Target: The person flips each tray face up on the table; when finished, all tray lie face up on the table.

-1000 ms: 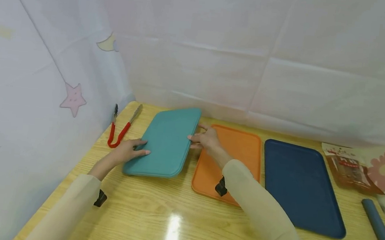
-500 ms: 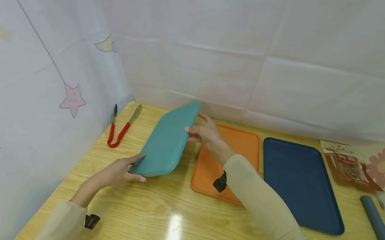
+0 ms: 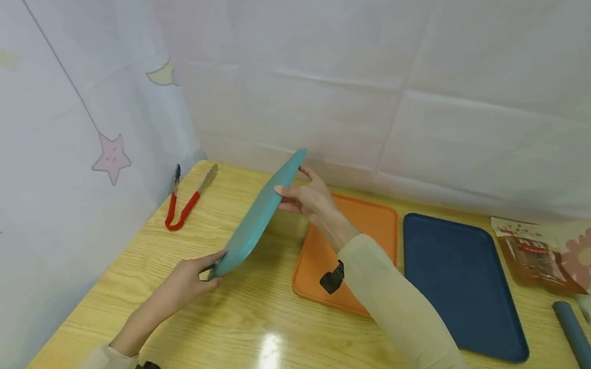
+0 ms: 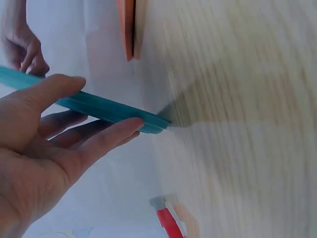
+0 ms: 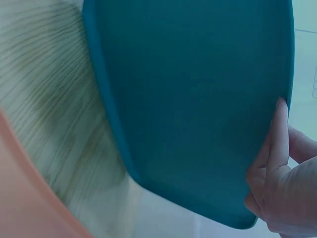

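Observation:
Both hands hold a teal tray (image 3: 258, 219), tipped steeply on its side so that it looks narrow in the head view. The left hand (image 3: 182, 281) pinches its near lower edge, thumb and fingers on opposite sides in the left wrist view. On the far upper edge, the right hand (image 3: 312, 201) grips with the thumb on the upward side and fingers beneath. One broad face of the tray fills the right wrist view, with the right hand (image 5: 285, 183) at its edge. The tray's lower edge is close to the table; contact is unclear.
Tongs with red handles (image 3: 182, 212) lie to the left. An orange tray (image 3: 363, 228) lies right of the teal one, partly under the right arm. Farther right are a navy tray (image 3: 461, 280), a brown food packet (image 3: 536, 261) and a dark grey roll (image 3: 582, 359).
The teal tray has tilted from showing its broad face to nearly edge-on, its far edge rising. The left hand has moved down, nearer me; the right hand has shifted slightly left and up.

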Tool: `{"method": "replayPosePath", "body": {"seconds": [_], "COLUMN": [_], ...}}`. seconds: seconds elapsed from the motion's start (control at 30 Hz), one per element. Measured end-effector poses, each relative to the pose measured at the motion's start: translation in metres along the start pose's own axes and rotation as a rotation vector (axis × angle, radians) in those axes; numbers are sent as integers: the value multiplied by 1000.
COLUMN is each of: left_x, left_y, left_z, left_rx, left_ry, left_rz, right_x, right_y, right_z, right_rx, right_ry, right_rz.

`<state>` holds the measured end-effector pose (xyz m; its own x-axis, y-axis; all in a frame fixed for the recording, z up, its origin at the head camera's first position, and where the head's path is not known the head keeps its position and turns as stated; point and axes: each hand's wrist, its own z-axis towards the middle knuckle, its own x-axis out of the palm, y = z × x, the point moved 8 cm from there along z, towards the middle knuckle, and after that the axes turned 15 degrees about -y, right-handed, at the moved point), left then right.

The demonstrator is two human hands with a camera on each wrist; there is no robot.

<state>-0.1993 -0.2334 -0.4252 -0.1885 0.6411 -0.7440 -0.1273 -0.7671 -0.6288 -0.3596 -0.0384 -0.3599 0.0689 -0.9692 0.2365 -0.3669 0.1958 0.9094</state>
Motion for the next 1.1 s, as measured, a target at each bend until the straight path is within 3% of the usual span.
{"method": "replayPosePath", "body": {"seconds": [0.17,0.3,0.47,0.57,0.8,0.97,1.1], "left_x": [-3,-12,-26,-33,-37,-49,-60], "left_y": [-22,-46,-80,-96,-118,-124,-122], "left_z": [-7,-10,-17,-21,-23,-24,-24], "left_rx": [54,168,372,444,510,554,546], "left_ry": [-122,-235,-386,-440,-455,-562,-653], "left_rz": [-76,-116,-61,-43,-25,-6,-6], "right_x": [7,11,13,14,21,20,12], "right_y": [9,12,11,11,11,4,-23], "right_z": [-7,-10,-11,-12,-17,-14,-4], "right_rx": [-39,-64,-75,-77,-108,-117,-54], "right_ry": [-7,-18,-23,-26,7,31,27], "right_rz": [37,59,57,54,14,13,-46]}}
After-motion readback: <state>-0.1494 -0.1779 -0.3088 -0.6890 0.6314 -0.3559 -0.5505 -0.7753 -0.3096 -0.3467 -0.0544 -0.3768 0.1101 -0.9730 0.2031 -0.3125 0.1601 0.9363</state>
